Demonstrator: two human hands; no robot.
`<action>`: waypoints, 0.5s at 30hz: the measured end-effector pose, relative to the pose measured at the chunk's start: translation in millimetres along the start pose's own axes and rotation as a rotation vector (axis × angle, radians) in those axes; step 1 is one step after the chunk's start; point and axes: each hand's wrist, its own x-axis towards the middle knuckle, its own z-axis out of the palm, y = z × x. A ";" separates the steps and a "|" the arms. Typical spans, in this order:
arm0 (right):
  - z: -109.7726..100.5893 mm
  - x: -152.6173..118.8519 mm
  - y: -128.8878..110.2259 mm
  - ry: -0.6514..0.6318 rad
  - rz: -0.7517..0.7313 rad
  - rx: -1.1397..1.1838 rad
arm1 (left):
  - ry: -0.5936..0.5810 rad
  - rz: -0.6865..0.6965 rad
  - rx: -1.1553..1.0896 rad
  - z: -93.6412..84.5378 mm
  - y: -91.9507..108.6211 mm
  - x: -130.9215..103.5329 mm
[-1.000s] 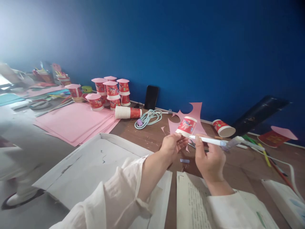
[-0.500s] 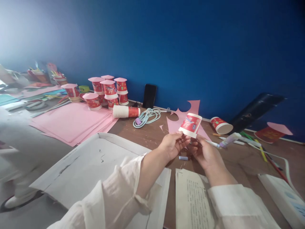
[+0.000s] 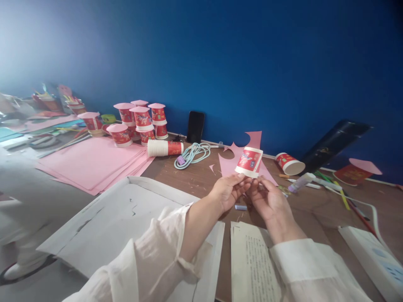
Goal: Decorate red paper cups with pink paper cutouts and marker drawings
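Closer together than before, hands (image 3: 227,193) pinching the red cup (image 3: 248,162) by its lower rim, open tabletop (image 3: 195,180) toward coiled cable (image 3: 192,156).

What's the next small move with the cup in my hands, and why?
I'd probably lower the red cup onto the brown tabletop: left hand and right hand hold its wide lower rim, and the stacked pink-topped cups also stand wide end down.

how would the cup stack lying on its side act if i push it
The stack would probably roll, being round and lying sideways. Its cups look merely nested, so might slide apart. They seem papery, so likely light.
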 end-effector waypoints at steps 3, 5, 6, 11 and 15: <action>0.7 -2.4 4.2 0.001 -0.034 0.002 | -0.011 0.011 0.026 -1.1 -0.8 0.5; 2.2 -4.7 6.4 0.002 -0.054 -0.005 | 0.010 0.025 0.044 -1.7 -1.1 1.4; 3.1 -5.8 7.3 0.003 -0.063 -0.013 | 0.019 0.029 0.056 -1.8 -1.0 1.7; 6.2 -10.0 10.6 0.044 -0.133 -0.097 | 0.051 0.034 0.086 -1.0 0.7 1.5; 3.9 -14.8 8.0 0.132 -0.366 -0.305 | 0.097 0.051 0.058 -0.8 2.3 2.8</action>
